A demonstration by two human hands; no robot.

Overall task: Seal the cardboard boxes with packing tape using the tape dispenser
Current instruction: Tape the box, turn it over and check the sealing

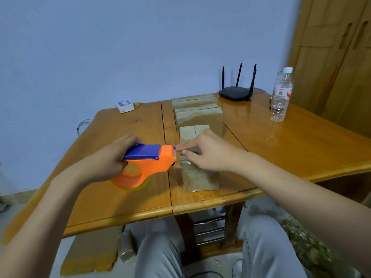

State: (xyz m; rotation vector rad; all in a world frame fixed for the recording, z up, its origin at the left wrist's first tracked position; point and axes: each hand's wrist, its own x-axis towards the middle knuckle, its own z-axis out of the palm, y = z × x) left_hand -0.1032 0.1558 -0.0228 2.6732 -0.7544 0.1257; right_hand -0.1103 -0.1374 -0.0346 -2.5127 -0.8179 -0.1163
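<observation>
Head view looks down on a wooden table (281,137) where a small cardboard box (197,157) stands near the front edge, its top seam running away from the person. Just behind it stand two more boxes (198,111), which seem to carry tape already. The left hand (108,157) wraps its fingers round the handle of the orange and blue tape dispenser (148,161), held just left of the near box with its cutting end touching or nearly touching the box top. The right hand (202,153) rests on that top, thumb and forefinger pinched together at the dispenser's mouth, apparently on the free end of the clear tape, though the tape itself is too faint to make out. By my reading a strip is just being started on this box. The next move calls for pressing the tape end down firmly, then drawing the dispenser steadily along the seam while the box is held from sliding.
</observation>
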